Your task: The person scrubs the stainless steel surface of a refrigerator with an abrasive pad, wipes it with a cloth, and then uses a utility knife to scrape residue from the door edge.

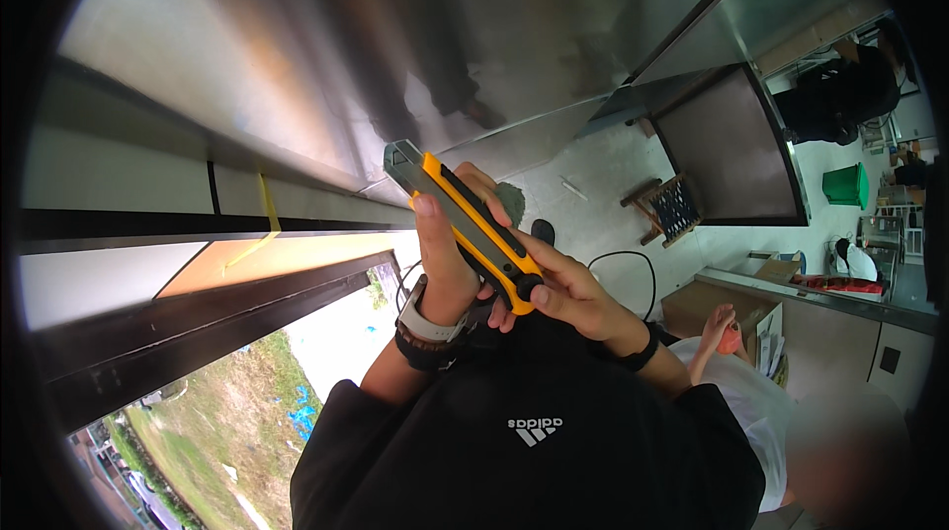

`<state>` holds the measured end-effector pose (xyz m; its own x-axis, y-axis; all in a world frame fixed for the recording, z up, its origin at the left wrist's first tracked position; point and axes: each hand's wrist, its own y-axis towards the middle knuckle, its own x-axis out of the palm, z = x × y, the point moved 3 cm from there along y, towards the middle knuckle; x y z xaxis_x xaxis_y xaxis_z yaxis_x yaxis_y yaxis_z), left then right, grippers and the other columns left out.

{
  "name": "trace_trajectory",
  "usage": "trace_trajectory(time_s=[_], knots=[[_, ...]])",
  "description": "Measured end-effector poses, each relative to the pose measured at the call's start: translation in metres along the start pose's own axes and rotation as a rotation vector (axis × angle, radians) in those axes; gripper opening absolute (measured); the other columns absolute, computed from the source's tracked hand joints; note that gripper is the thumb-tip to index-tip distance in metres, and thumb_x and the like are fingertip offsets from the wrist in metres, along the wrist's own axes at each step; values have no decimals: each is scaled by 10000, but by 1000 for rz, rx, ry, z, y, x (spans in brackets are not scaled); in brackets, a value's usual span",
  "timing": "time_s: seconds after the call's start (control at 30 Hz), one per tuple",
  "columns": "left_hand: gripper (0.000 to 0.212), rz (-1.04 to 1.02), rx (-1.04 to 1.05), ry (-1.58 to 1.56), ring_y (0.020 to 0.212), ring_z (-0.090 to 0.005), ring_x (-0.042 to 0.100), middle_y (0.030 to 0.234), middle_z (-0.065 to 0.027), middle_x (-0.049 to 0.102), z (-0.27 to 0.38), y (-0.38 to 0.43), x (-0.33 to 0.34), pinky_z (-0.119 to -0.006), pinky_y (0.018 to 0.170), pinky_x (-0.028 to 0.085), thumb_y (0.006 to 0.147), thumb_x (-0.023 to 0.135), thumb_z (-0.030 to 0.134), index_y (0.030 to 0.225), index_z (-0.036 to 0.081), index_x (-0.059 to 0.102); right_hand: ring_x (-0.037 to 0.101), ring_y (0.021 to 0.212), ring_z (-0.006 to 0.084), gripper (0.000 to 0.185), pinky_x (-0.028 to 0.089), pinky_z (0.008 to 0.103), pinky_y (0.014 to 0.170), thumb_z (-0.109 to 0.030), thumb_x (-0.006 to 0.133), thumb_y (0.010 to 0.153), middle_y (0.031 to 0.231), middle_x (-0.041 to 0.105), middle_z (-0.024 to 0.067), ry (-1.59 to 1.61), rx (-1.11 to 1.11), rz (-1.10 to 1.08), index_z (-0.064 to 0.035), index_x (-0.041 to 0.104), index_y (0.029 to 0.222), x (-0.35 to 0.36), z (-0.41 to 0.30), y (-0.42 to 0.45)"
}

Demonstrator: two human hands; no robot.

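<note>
Both hands hold a large yellow and black snap-off utility knife in front of the chest, its metal blade end pointing to the upper left. My left hand grips the body from beneath, the thumb near the blade end and the fingertips showing on the far side. My right hand has its thumb at the black round knob at the rear end, with a finger along the upper edge. A light-strapped watch and a dark bracelet are on the left wrist; a black band is on the right.
A shiny metal panel spans the top. An open window or doorway lies left. At right are a small folding stool, a cable, a cardboard box, a green bin and a person in white holding something red.
</note>
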<state>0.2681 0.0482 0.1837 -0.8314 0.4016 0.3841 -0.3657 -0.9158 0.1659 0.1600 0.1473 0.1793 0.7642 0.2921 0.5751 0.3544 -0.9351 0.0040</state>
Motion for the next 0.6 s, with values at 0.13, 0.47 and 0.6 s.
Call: trace_trajectory(time_s=[0.13,0.47,0.6], knots=[[682,-59,169,156,678,-138,505,789,-80,543,11,-9,4,-253,583,383,905,403,639,789,-7,591,611,897,201,553,519,316,804,-213,408,1012,1141,535,150,50,14,61,-9,180,1472,1,3,-6],[536,-193,492,426,571,-194,557,752,-77,539,36,-9,10,-270,510,415,818,589,580,808,46,640,601,909,185,520,506,308,811,-53,623,880,1167,518,144,-571,-395,333,-1,351,1320,-1,-3,-13],[678,-148,574,657,583,-216,568,769,-82,528,61,-10,7,-288,502,433,805,506,718,800,54,640,634,777,140,419,523,235,694,-53,809,716,968,622,102,-794,-398,484,16,599,1072,-2,-15,-17]])
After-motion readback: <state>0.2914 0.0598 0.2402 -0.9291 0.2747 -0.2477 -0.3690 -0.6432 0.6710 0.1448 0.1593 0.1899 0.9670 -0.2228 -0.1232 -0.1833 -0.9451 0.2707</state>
